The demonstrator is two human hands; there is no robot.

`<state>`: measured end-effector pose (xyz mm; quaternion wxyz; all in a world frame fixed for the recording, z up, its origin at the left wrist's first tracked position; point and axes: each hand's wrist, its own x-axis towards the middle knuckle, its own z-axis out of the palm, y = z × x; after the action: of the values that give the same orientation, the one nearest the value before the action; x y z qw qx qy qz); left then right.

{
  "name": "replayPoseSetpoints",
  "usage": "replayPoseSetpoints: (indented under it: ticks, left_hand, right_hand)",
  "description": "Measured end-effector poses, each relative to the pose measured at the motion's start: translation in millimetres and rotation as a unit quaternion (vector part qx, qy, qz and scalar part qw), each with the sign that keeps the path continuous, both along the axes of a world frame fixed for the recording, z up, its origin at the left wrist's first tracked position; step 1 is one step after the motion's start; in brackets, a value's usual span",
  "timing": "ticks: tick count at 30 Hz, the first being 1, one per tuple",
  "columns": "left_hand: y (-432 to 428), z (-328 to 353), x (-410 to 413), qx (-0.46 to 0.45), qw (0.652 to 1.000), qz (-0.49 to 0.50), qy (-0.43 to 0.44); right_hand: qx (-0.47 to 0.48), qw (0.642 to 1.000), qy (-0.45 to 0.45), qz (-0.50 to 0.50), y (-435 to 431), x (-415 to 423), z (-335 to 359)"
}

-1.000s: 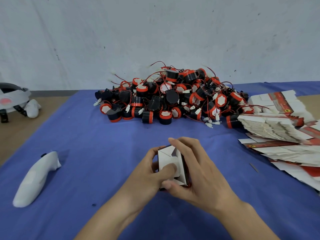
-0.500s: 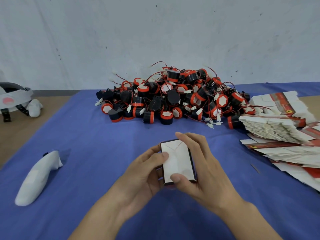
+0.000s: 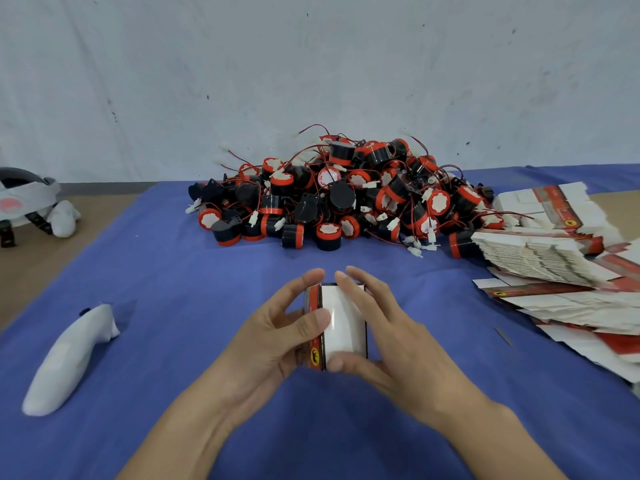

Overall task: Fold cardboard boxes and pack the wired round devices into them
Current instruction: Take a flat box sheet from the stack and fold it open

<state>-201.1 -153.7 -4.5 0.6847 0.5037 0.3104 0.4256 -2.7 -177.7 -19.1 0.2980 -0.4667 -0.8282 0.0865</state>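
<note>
The folded cardboard box [image 3: 346, 323] sat between both hands just above the bench [image 3: 194, 306], its long axis running away from the person, white face up and red side turned left. The left hand [image 3: 277, 337] curled around that red side, thumb pressed on the white face. The right hand [image 3: 391, 344] gripped the box, its thumb at the near end and its fingers reaching along the right edge. Beyond the hands lay the heap of wired round devices [image 3: 346, 199].

One folded white-and-red cardboard box [image 3: 344, 323], one white plastic controller [image 3: 65, 362], one white headset [image 3: 24, 199]; heaped black-and-red round wired devices [image 3: 346, 199] and flat cardboard blanks [image 3: 540, 258] beyond counting.
</note>
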Motion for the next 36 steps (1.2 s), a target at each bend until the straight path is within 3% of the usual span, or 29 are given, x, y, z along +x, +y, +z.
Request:
replayPoseSetpoints:
  ticks: [7, 10, 13, 15, 20, 26, 31, 36]
  left_hand:
    - [-6, -7, 4, 0.198, 0.954, 0.037, 0.223]
    - [-12, -11, 10, 0.275, 0.9, 0.057, 0.333]
    - [-16, -15, 15, 0.337, 0.848, 0.052, 0.406]
    - [-17, -16, 15, 0.36, 0.832, 0.055, 0.419]
    - [-17, -17, 12, 0.374, 0.829, 0.066, 0.411]
    - [-22, -22, 19, 0.42, 0.788, 0.093, 0.441]
    - [-19, -29, 25, 0.484, 0.708, 0.134, 0.496]
    - [-16, -34, 26, 0.559, 0.599, 0.137, 0.557]
  right_hand:
    - [-0.092, 0.994, 0.062, 0.0, 7, -7, -14]
    - [-0.113, 0.988, 0.103, 0.01, 11, -9, -20]
    - [-0.123, 0.989, 0.088, 0.0, 16, -8, -25]
    - [-0.124, 0.989, 0.085, -0.007, 18, -8, -26]
    - [-0.131, 0.986, 0.104, -0.002, 21, -7, -28]
    - [-0.131, 0.986, 0.106, -0.013, 19, -6, -29]
    - [-0.129, 0.985, 0.109, -0.017, 24, 0, -27]
    - [-0.135, 0.985, 0.096, -0.048, 29, 6, -33]
